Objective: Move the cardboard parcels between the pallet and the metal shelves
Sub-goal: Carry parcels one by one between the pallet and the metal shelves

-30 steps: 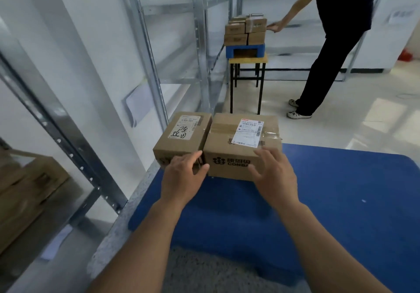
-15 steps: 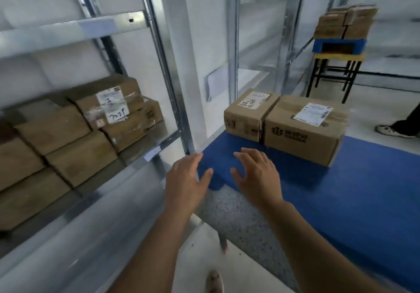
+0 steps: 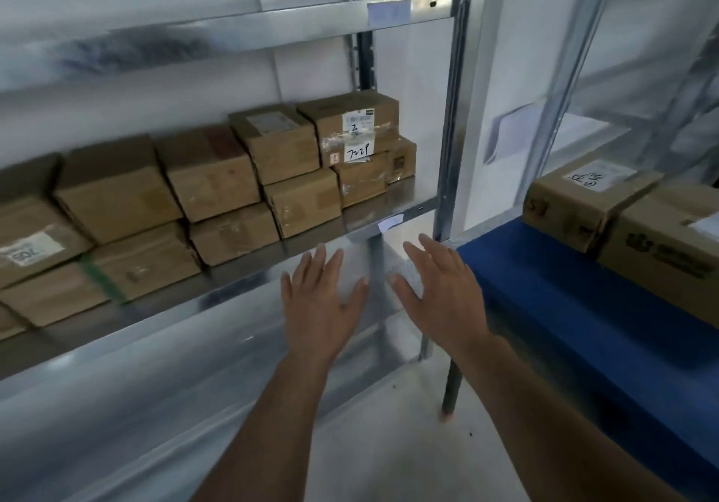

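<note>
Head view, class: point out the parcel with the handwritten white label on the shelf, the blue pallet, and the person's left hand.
labelled parcel (image 3: 350, 124): head view, front cardboard face.
blue pallet (image 3: 552, 287): head view, bare top.
left hand (image 3: 321, 307): head view, back of hand.

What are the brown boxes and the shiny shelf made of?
The boxes look like plain brown cardboard: dull, matte, with clear tape and white paper labels stuck on. The shelf looks like bare metal, probably galvanised steel: silvery-grey, faintly reflecting the boxes, with punched holes in its upright post.
</note>
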Available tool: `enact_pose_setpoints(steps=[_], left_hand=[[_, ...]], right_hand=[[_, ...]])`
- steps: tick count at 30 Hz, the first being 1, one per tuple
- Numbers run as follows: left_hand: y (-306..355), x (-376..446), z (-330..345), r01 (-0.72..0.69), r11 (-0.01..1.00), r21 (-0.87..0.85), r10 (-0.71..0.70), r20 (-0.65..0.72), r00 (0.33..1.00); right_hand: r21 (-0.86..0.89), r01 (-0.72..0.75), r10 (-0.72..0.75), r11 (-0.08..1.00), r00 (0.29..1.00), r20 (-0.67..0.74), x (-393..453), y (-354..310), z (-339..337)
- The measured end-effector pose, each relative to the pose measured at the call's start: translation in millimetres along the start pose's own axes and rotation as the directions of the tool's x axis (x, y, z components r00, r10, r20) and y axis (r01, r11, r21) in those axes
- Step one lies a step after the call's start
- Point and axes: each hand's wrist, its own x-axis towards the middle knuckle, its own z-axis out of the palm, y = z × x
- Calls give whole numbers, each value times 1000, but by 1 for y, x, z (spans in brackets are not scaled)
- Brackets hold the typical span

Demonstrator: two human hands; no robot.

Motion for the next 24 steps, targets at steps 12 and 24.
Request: enact_pose_setpoints(steps=[12,24], left_hand=[[-150,-41,-105,193,981,-21,-194,-122,973],[-315,-117,-222,310,950,-28,-305,-265,915]], right_hand=[[68,227,-233,971,969,86,-7,-179,57],[152,393,-414,907,898,151,-48,-378,127]])
